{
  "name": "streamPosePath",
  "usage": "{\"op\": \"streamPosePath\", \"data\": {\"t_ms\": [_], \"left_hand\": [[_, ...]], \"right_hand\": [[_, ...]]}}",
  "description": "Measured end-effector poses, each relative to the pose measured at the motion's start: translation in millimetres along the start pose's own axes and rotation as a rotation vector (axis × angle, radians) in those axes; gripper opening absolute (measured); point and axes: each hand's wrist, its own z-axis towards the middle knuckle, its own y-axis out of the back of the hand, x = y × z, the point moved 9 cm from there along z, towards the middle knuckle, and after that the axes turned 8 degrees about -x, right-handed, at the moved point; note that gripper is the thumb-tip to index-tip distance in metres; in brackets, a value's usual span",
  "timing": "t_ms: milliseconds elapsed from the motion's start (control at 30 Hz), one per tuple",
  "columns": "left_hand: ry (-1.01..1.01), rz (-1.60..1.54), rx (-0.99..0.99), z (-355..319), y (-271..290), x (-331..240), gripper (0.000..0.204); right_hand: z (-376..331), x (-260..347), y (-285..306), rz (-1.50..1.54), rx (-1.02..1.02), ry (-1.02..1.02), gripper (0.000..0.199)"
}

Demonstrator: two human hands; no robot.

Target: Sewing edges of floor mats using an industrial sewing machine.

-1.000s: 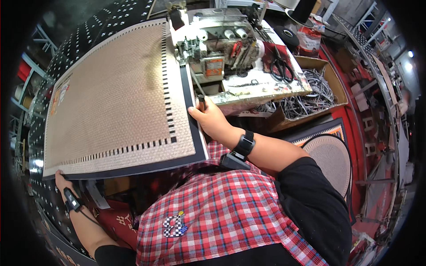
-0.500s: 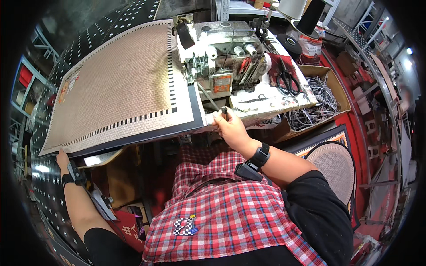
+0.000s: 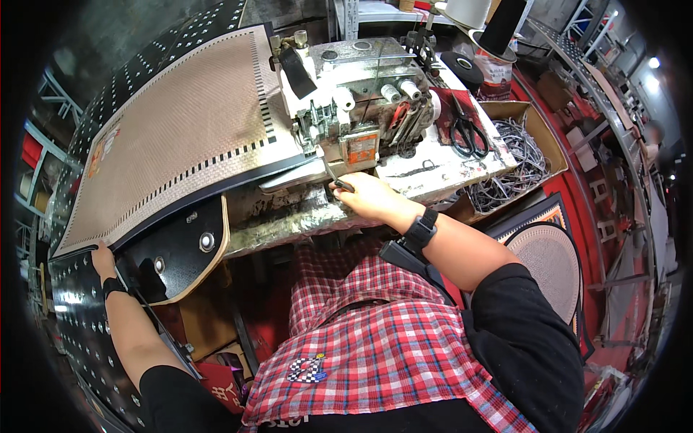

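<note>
A beige woven mat (image 3: 173, 115) with a black dashed border and dark edging lies on the table to the left of a worn sewing machine (image 3: 361, 94). Its near right corner is beside the machine's needle area. My left hand (image 3: 103, 260) is closed on the mat's near left corner. In front of the machine, my right hand (image 3: 368, 196) grips a slim metal tool (image 3: 330, 172) with a dark handle; its exact kind is unclear. The tool's tip points toward the mat's corner, by the presser foot. My right fingers are off the mat.
Black-handled scissors (image 3: 468, 136) lie on a red cloth right of the machine. Beyond stands a cardboard box (image 3: 552, 141) of tangled grey strips. Thread cones (image 3: 503, 27) stand at the back. A round mat (image 3: 545, 263) leans low on the right. The dotted black table (image 3: 72, 317) extends left.
The mat has slid away from me past the machine, baring the table's front edge and a black panel. My right hand and its tool have moved slightly left, off the mat's corner.
</note>
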Motion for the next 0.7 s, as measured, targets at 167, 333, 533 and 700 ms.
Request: {"op": "streamPosePath", "data": {"t_ms": [167, 333, 533, 700], "left_hand": [[-0.325, 0.179, -0.051, -10, 7, -37, 0.042], [-0.577, 0.541, -0.183, 5, 39, 39, 0.023], [-0.228, 0.133, -0.193, -38, 47, -35, 0.037], [0.07, -0.032, -0.149, -69, 65, -43, 0.048]], "right_hand": [[9, 10, -4, 0.005, 0.03, -0.036, 0.029], [8, 30, -1, -0.032, 0.015, 0.064, 0.034], [-7, -16, -4, 0.325, -0.054, -0.005, 0.024], [-6, 7, -20, 0.215, 0.208, -0.337, 0.028]]}}
